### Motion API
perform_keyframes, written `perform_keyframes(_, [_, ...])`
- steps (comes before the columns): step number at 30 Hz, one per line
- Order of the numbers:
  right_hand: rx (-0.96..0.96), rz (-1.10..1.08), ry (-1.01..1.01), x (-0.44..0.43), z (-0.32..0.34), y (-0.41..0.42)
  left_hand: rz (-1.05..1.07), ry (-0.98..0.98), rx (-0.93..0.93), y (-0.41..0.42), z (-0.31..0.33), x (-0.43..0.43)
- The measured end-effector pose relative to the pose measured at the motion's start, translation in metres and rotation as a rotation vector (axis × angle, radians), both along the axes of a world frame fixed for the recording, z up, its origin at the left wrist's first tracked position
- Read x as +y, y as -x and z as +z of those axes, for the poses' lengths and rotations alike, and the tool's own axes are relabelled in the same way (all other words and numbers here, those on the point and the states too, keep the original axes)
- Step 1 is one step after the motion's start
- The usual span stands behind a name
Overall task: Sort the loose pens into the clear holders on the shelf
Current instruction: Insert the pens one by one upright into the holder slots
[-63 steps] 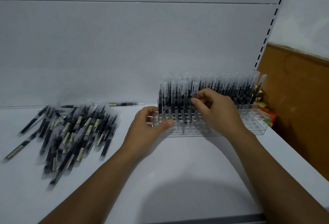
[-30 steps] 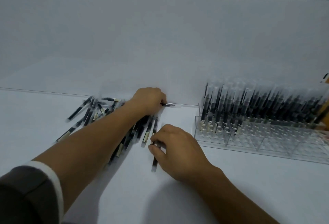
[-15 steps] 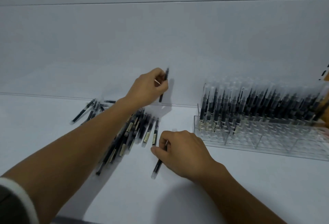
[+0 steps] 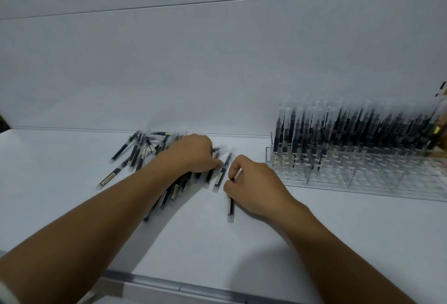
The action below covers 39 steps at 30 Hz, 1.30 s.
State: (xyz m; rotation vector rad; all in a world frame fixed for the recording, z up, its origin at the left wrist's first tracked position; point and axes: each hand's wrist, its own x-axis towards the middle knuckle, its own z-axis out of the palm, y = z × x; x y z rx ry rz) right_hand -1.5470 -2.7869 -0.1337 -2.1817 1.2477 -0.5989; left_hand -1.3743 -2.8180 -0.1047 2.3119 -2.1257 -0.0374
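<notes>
Clear holder (image 4: 350,179) of rigid transparent plastic: a long, low tray of small square cells split by thin dividers, flat on the smooth white shelf (image 4: 242,255). Packed upright in its rear cells: standing pens (image 4: 338,129), slim round barrels, dark along the body, frosted see-through caps on top, pale bands at the foot. Front cells glassy, shelf showing through.

Well to the left of the holder: loose pens (image 4: 135,156), a flat, fanned heap of the same thin dark sticks with clear caps and cream labels, crossing at slants.

Left hand (image 4: 191,154) palm-down on the holder-side edge of the heap, fingers curled onto the pens; whether pinching one, impossible to tell. Just holder-ward of it, between the two hands, a single pen (image 4: 223,168) flat on the shelf.

Right hand (image 4: 254,183) between heap and holder, near the holder's left front corner, closed tight round a held pen (image 4: 231,207): dark barrel and clear cap poking out below the fist, a pale tip above.

Behind the holder, a matte white back panel (image 4: 217,62) with one thin horizontal seam. In front of the holder, at the shelf lip, a grey metal strip (image 4: 169,285).
</notes>
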Motion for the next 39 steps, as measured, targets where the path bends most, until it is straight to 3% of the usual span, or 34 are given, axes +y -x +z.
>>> perform_keyframes(5, [0.002, -0.001, 0.002, 0.002, 0.003, 0.0, 0.04, -0.018, -0.036, 0.007, 0.002, -0.005])
perform_keyframes(10, [-0.044, 0.011, 0.043, 0.005, 0.007, 0.002, 0.077, 0.151, 0.146, -0.004, 0.002, -0.004])
perform_keyframes(16, [-0.144, 0.066, 0.189, 0.017, 0.034, 0.013, -0.001, 0.49, 0.729, 0.003, 0.01, 0.023])
perform_keyframes(20, [-0.334, 0.138, 0.22, 0.019, 0.06, 0.052, -0.096, 0.623, 1.081, 0.031, 0.01, 0.04])
perform_keyframes(24, [-0.51, 0.083, 0.33, 0.003, 0.08, 0.114, -0.231, 0.58, 1.431, 0.071, 0.003, 0.048])
perform_keyframes(28, [-0.577, -0.08, 0.43, -0.024, 0.088, 0.149, -0.365, 0.514, 1.629, 0.118, -0.003, 0.049])
perform_keyframes(35, [-0.617, -0.208, 0.401, -0.051, 0.06, 0.161, -0.429, 0.464, 1.737, 0.167, -0.009, 0.041])
perform_keyframes(39, [-0.522, -0.217, 0.42, -0.057, 0.048, 0.164, -0.398, 0.43, 1.863, 0.17, -0.023, 0.04])
